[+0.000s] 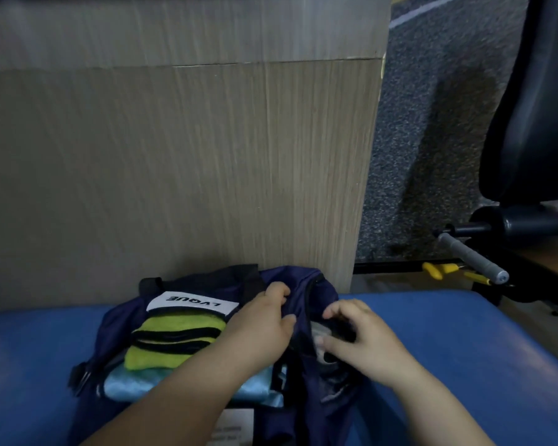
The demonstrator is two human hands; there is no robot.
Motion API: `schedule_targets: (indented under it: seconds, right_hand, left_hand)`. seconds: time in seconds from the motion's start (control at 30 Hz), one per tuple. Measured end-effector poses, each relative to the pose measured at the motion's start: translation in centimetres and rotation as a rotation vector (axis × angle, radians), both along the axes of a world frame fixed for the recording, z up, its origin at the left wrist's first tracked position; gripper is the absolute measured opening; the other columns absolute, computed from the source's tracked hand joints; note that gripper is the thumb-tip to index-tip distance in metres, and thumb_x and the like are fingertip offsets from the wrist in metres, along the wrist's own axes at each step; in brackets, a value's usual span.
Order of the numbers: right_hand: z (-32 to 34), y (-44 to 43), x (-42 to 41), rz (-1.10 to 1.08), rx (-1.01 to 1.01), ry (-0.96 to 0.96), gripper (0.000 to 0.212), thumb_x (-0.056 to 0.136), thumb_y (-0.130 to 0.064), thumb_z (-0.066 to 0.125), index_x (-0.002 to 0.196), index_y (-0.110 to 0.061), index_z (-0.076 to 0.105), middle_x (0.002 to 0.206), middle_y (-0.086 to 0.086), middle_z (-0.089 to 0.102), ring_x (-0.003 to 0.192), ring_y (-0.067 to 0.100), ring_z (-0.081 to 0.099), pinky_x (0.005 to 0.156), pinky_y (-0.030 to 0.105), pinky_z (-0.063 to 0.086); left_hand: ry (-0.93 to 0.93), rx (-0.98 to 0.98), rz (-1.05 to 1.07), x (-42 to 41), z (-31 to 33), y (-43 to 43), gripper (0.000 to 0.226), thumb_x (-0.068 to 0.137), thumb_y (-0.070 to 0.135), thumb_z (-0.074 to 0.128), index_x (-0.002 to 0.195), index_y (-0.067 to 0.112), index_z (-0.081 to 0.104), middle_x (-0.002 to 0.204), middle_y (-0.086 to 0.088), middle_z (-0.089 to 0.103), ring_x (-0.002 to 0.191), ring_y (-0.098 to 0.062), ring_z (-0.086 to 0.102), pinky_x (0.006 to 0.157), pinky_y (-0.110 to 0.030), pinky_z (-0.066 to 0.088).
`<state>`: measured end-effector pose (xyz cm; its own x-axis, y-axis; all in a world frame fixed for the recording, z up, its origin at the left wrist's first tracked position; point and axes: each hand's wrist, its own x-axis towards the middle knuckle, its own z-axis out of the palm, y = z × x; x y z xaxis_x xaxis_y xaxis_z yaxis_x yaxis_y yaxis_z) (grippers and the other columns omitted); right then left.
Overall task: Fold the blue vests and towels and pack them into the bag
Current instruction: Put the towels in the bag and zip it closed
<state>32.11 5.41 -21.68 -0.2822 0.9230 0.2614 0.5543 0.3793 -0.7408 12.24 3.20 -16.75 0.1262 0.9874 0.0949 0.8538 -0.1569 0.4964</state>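
Soft navy fabric bag (316, 284) slumped lower centre on blue padded counter (448, 317), left hand (264, 320) bunching its limp rim, right hand (358, 336) half-curled at the opening, hold unclear; folded lime-and-black towels (174, 326) over slippery pale-blue vest (126, 384) lower left, probably light and floppy, best lifted from beneath.

The picture is dim and a bit grainy. The wooden board (174, 156) is the palest part, most of all near its top. A long soft shadow lies on the grey floor (400, 162). The chair (535, 91) at the right is almost black. The right hand (364, 342) looks blurry, and the dark bag (306, 284) shows few folds. Straight lines bend near the edges.
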Motion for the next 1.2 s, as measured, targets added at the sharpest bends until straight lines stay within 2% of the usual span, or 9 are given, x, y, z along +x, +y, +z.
schedule_targets:
  seconds: [0.13,0.27,0.4,0.6,0.7,0.8,0.93,1.07,1.2]
  right_hand:
    - [1.5,-1.6,-2.9,0.039,0.045,0.110,0.055,0.060,-0.082,0.057,0.094,-0.039,0.059,0.100,-0.015,0.058,0.098,-0.003,0.055,0.081,0.011,0.039]
    - [1.6,-2.9,-5.6,-0.026,-0.045,-0.202,0.053,0.070,-0.071,0.065,0.110,-0.040,0.048,0.100,-0.014,0.054,0.093,0.003,0.054,0.078,0.021,0.042]
    - [1.2,-3.5,-7.2,-0.159,0.008,-0.314,0.045,0.081,-0.059,0.066,0.116,-0.037,0.048,0.104,-0.012,0.051,0.096,0.009,0.053,0.083,0.027,0.043]
    - [0.9,-4.2,-8.6,-0.149,0.057,-0.259,0.039,0.082,-0.048,0.071,0.117,-0.035,0.061,0.107,-0.009,0.051,0.102,0.013,0.053,0.089,0.029,0.045]
    - [1.8,-4.0,-10.1,-0.148,0.133,-0.240,0.025,0.084,-0.031,0.073,0.109,-0.027,0.070,0.106,-0.007,0.057,0.104,0.016,0.056,0.090,0.029,0.045]
    - [3.0,-3.6,-11.1,-0.178,0.045,-0.172,0.007,0.088,-0.023,0.069,0.093,-0.027,0.071,0.097,-0.008,0.067,0.097,0.017,0.062,0.085,0.028,0.046]
    - [4.6,-4.9,-12.7,-0.143,0.015,0.077,0.021,0.087,-0.015,0.070,0.087,-0.034,0.063,0.084,0.000,0.068,0.086,0.020,0.064,0.080,0.030,0.047]
    - [4.6,-7.2,-14.7,-0.061,0.132,-0.104,0.022,0.079,-0.029,0.078,0.076,-0.030,0.057,0.082,-0.002,0.059,0.076,0.014,0.055,0.066,0.021,0.040]
    - [3.7,-8.4,-14.9,0.004,0.172,-0.300,0.033,0.069,-0.044,0.082,0.073,-0.035,0.051,0.082,-0.011,0.051,0.087,0.008,0.047,0.070,0.020,0.035]
  left_hand:
    - [-0.051,0.151,0.011,-2.8,2.4,-1.4,0.027,0.095,0.030,0.055,0.122,0.031,0.055,0.115,0.009,0.056,0.102,-0.008,0.055,0.092,-0.025,0.043]
    - [0.021,0.278,0.262,-9.1,3.2,-2.6,0.019,0.093,0.032,0.057,0.112,0.036,0.063,0.114,0.014,0.060,0.113,-0.012,0.052,0.096,-0.034,0.043]
    - [0.082,0.124,0.487,-15.6,0.5,-3.5,0.020,0.095,0.043,0.051,0.114,0.041,0.057,0.120,0.011,0.062,0.117,-0.019,0.052,0.094,-0.040,0.044]
    - [-0.002,-0.092,0.446,-18.3,-2.9,-3.7,0.047,0.097,0.060,0.031,0.142,0.046,0.036,0.136,0.003,0.053,0.130,-0.019,0.043,0.105,-0.040,0.035]
    - [-0.091,-0.109,0.400,-18.7,-3.1,-3.9,0.049,0.097,0.059,0.033,0.144,0.043,0.036,0.139,-0.001,0.052,0.131,-0.021,0.043,0.109,-0.040,0.035]
    - [-0.243,-0.046,0.333,-19.7,-3.7,-5.3,0.046,0.099,0.045,0.044,0.143,0.030,0.043,0.138,-0.004,0.055,0.127,-0.021,0.047,0.106,-0.032,0.038]
    - [-0.213,0.071,0.429,-21.4,-5.1,-7.6,0.049,0.095,0.033,0.057,0.141,0.022,0.044,0.142,-0.003,0.047,0.131,-0.024,0.040,0.108,-0.034,0.035]
    - [-0.274,0.094,0.531,-22.1,-6.3,-9.0,0.045,0.090,0.032,0.064,0.128,0.016,0.046,0.131,-0.006,0.044,0.124,-0.025,0.038,0.100,-0.031,0.033]
    - [-0.241,0.102,0.509,-22.3,-6.8,-9.0,0.035,0.090,0.037,0.063,0.116,0.017,0.051,0.115,0.001,0.048,0.118,-0.021,0.039,0.092,-0.025,0.033]
